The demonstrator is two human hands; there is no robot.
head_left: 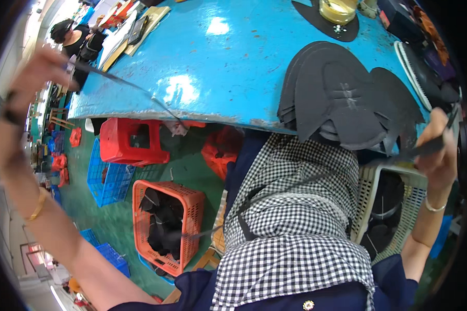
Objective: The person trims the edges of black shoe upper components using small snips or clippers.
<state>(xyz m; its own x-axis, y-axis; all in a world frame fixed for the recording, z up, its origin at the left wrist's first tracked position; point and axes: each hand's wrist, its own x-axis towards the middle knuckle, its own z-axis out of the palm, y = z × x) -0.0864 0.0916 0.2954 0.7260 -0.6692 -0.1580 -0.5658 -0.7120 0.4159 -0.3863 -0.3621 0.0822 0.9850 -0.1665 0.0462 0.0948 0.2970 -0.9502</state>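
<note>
My left hand [41,72] is raised at the far left, somewhat blurred, its fingers closed on a narrow black strap [124,82] that slants down toward the table's front edge. My right hand [434,153], up at the right, grips another stretch of black strap [316,178]. That stretch crosses my checked apron [290,249] and bends into a loose loop near my waist. Whether both stretches are one strap, I cannot tell. Beside my right hand, stacked dark grey shoe-upper-shaped pieces [332,88] lie at the table's front edge.
A blue table [233,62] spans the front. A glass jar of yellowish stuff [338,10] and a dark shoe with white sole [420,72] are on it. Below are a red stool [114,142], an orange basket [196,228], a cream basket [366,199] and a blue crate [106,192]. A person [75,39] is far left.
</note>
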